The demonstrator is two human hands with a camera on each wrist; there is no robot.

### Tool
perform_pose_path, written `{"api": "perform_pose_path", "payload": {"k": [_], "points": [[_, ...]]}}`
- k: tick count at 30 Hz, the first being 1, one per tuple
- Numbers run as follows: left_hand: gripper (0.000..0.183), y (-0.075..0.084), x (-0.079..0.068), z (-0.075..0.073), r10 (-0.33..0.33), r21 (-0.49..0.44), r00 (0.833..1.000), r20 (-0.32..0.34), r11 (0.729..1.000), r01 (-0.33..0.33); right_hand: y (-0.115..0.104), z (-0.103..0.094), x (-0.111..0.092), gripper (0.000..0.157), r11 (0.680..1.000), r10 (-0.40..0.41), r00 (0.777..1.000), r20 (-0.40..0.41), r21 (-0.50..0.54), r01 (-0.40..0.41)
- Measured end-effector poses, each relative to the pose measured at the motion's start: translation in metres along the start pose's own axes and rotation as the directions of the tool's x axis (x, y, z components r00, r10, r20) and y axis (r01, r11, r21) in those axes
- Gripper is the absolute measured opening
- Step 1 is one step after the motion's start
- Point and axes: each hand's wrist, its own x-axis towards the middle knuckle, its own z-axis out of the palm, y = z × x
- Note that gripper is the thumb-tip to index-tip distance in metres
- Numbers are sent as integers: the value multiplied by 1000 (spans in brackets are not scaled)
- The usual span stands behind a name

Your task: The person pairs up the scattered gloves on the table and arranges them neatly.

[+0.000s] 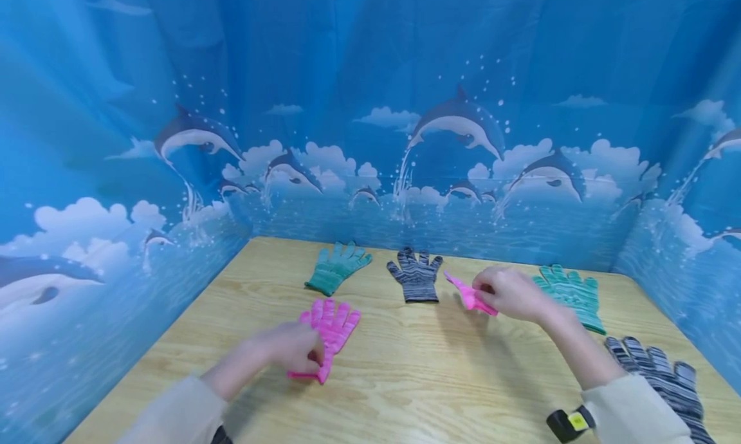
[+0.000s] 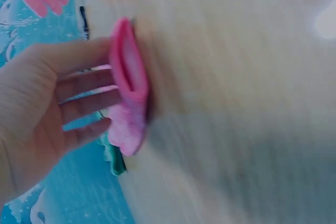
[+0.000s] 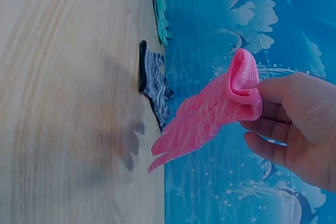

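Observation:
In the head view, a pink knitted glove (image 1: pixel 332 328) lies on the table at left, fingers pointing away. My left hand (image 1: pixel 296 349) pinches its cuff (image 2: pixel 127 61), which gapes in the left wrist view. A second pink glove (image 3: pixel 202 116) hangs above the table from my right hand (image 1: pixel 509 294). Thumb and fingertips of that hand pinch this glove's cuff, and its fingers point down and away in the right wrist view. Between the two hands, farther back, lies a grey-black striped glove (image 1: pixel 418 277).
One green glove (image 1: pixel 336 269) lies at the back left of the wooden table (image 1: pixel 399 386), another green glove (image 1: pixel 573 293) at the right. A larger grey-black glove (image 1: pixel 660 373) is partly behind my right sleeve. A dolphin-print curtain (image 1: pixel 347 109) surrounds the back and sides.

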Motion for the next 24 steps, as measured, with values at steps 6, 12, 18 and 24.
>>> {"api": "perform_pose_path", "payload": {"k": [6,12,18,24], "points": [[14,-6,-9,11,124,146,983,-136,984,-104,-10,8,7,7,999,-35,999,-3,-17,35],[10,-11,-16,18,212,239,957,-196,957,-163,-22,16,17,7,997,-74,997,-16,-27,73],[11,-10,-16,22,270,281,949,-162,935,-218,-32,21,25,10,994,-110,994,-1,-17,109],[5,-13,-19,25,287,269,941,-182,935,-233,-46,31,35,10,981,-191,981,-23,-32,190]]}}
